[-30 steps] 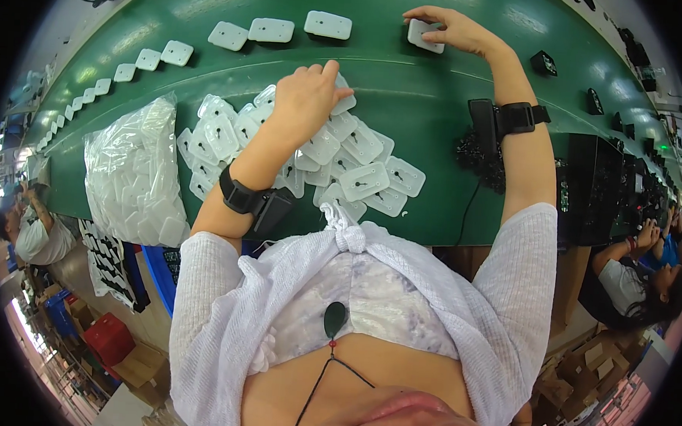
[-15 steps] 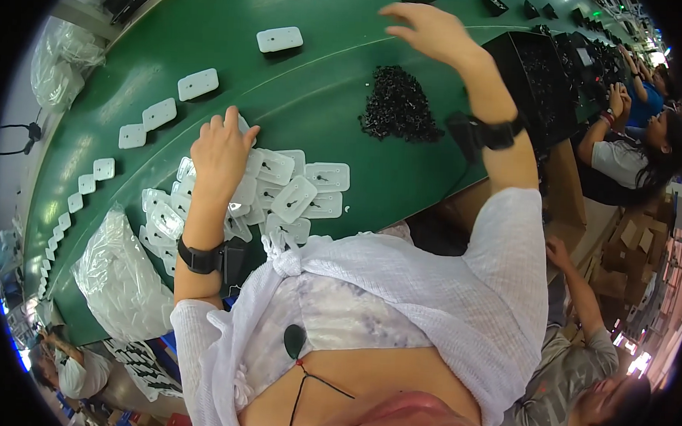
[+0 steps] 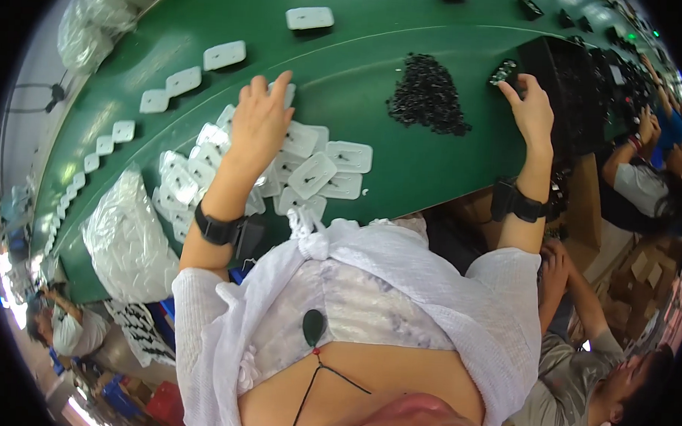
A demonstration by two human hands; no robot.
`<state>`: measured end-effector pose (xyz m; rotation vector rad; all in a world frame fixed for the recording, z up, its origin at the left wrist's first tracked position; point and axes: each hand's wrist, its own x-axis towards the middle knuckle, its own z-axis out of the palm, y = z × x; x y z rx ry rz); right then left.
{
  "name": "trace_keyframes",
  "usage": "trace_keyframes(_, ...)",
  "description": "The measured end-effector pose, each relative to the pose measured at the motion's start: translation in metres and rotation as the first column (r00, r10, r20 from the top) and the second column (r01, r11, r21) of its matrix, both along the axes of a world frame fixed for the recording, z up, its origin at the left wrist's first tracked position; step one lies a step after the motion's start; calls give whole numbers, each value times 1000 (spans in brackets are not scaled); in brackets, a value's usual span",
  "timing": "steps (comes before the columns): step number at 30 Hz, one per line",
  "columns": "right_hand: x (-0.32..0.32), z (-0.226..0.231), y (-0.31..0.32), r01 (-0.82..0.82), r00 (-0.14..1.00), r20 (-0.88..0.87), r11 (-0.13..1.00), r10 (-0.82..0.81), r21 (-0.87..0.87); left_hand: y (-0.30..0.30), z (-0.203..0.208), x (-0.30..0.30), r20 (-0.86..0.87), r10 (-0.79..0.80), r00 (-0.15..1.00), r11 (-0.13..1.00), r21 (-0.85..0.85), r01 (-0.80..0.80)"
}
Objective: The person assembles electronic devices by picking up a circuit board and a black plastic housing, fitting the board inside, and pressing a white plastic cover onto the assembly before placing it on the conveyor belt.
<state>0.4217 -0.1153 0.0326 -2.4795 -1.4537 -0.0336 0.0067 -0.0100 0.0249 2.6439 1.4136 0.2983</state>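
My left hand [image 3: 260, 124] is over the far edge of a heap of white plastic covers [image 3: 349, 157]. One white cover [image 3: 290, 95] pokes out between its thumb and fingers, which are closed on it; most of that cover is hidden. Over on the right, my right hand [image 3: 529, 113] pinches a small black part [image 3: 504, 71] with shiny bits on its face between thumb and fingers. It is just left of a black bin [image 3: 548, 77]. Between my hands lies a pile of tiny black pieces [image 3: 430, 95].
Spaced white covers [image 3: 310, 18] line the green table [image 3: 347, 61] beyond a pale curved line. Black parts [image 3: 529, 6] sit at the far right. A clear plastic bag [image 3: 130, 242] lies near left. Co-workers sit at both sides, one [image 3: 569, 383] close at right.
My right hand has come back from the far belt to beside the black bin and now has a black part in it. My left hand has stayed at the heap. The view has shifted.
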Motion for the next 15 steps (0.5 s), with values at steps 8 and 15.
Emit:
trace_keyframes(8,-18,-10,10,-44,955,-286,990,82,135,5,-23,31,215,-225,950,973,101,207)
trace_keyframes(15,-29,-17,18,-122,865,-445,957,232,263,9,-18,34,179,-321,930,943,157,295)
